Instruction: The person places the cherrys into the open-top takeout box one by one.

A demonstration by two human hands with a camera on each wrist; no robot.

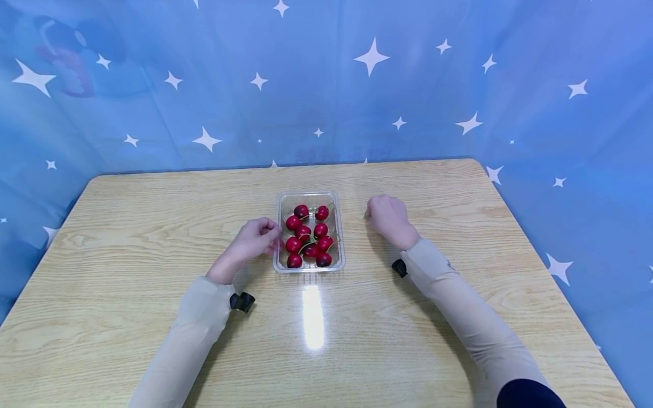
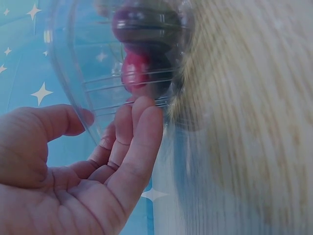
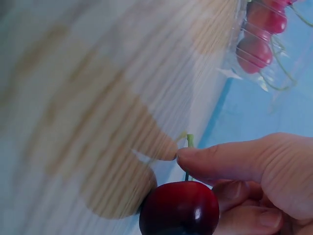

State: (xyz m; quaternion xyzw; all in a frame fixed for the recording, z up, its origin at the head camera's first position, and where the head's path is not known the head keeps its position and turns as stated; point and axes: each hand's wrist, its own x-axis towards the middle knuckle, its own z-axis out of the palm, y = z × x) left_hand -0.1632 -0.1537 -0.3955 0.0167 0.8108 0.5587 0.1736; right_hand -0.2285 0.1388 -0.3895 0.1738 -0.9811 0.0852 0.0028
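Note:
A clear plastic box (image 1: 309,270) stands on the table, with several dark red cherries (image 1: 320,230) inside, some with green stems. My left hand (image 1: 253,238) holds the box at its left side: the thumb (image 2: 68,122) is at the rim and the fingers (image 2: 139,142) lie along the outer wall. To the right of the box, my right hand (image 1: 390,218) pinches a single cherry (image 3: 180,209) by its green stem (image 3: 190,141) between thumb and fingers. That cherry hangs close over the wood, its body hidden behind the hand in the head view.
The light wood table (image 1: 153,243) spreads around both hands. A blue curtain with white stars (image 1: 326,85) hangs behind it and at its sides. Each wrist wears a small black camera (image 1: 242,302).

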